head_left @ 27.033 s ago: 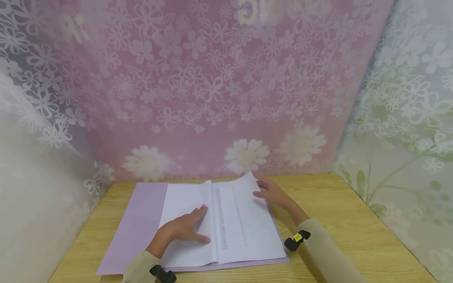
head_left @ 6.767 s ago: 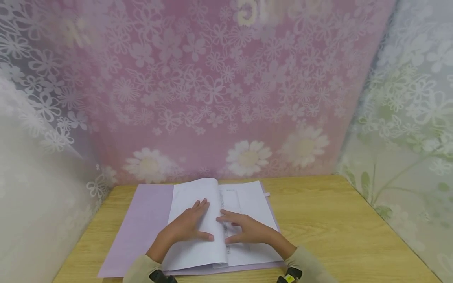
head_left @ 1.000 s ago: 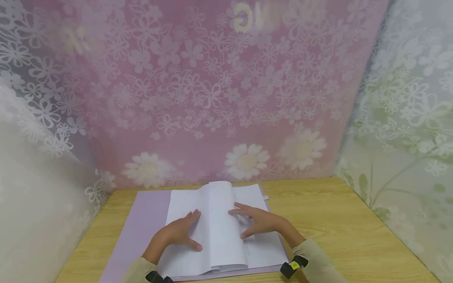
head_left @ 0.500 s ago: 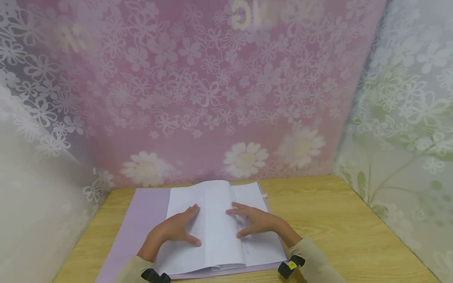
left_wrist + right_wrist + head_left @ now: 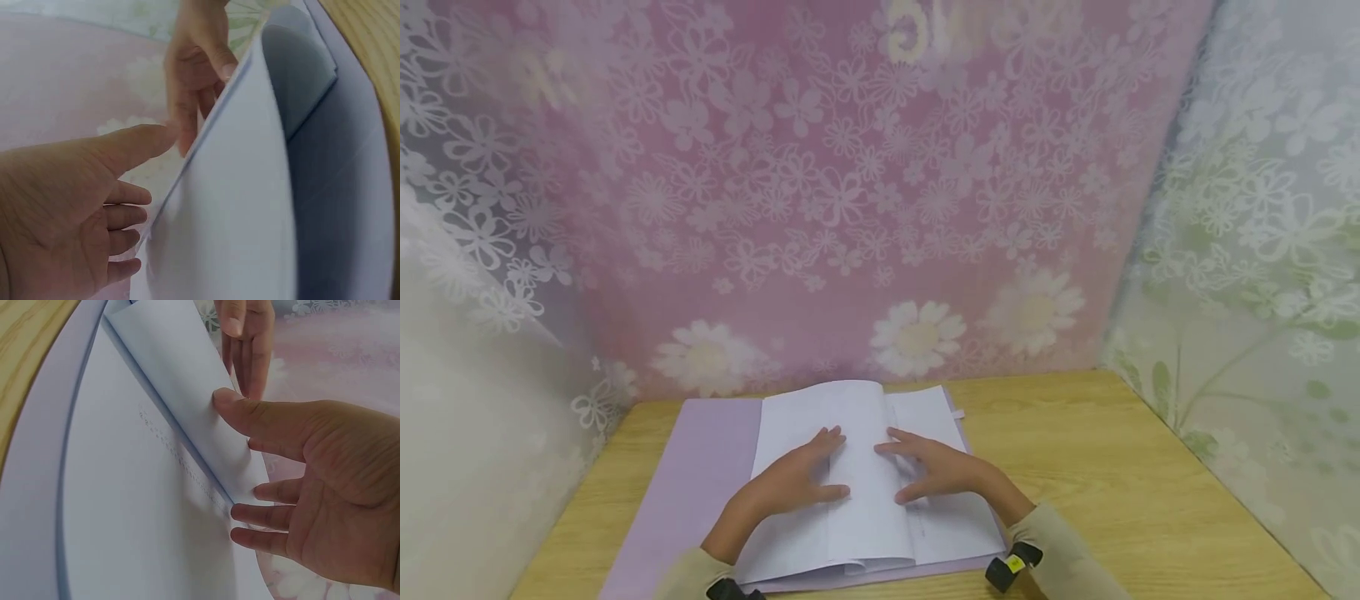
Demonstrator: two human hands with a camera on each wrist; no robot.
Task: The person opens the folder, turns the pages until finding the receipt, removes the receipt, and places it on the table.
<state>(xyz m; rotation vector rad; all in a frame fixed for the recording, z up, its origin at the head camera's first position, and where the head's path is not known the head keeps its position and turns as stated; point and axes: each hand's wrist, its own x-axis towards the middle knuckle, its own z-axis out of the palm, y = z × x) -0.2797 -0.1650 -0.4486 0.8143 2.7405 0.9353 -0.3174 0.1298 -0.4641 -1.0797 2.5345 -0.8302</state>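
A lilac-covered book or folder (image 5: pixel 711 471) lies open on the table with white sheets inside. Along its middle, a sheet (image 5: pixel 867 521) curls over in a rounded fold and covers part of the printed right-hand page (image 5: pixel 958 529). My left hand (image 5: pixel 793 482) has its fingers spread over the left side of the curled sheet. My right hand (image 5: pixel 942 468) is at the fold's right edge, fingers extended. In the right wrist view, the right thumb (image 5: pixel 234 407) rests against the curled sheet, with fingertips along its edge. The left fingers (image 5: pixel 128 215) are loosely extended beside the paper in the left wrist view.
The book sits on a wood-grain table (image 5: pixel 1097 492) between flower-patterned walls (image 5: pixel 850 208). A small pale tab (image 5: pixel 958 414) sticks out at the book's right edge. Each wrist wears a black camera, the right one (image 5: pixel 1013 567) with a yellow label.
Long before, my right hand lifted the right page's top corner. Within the last second my left hand has slid right toward the fold, which lies smoother; the right hand has shifted slightly left.
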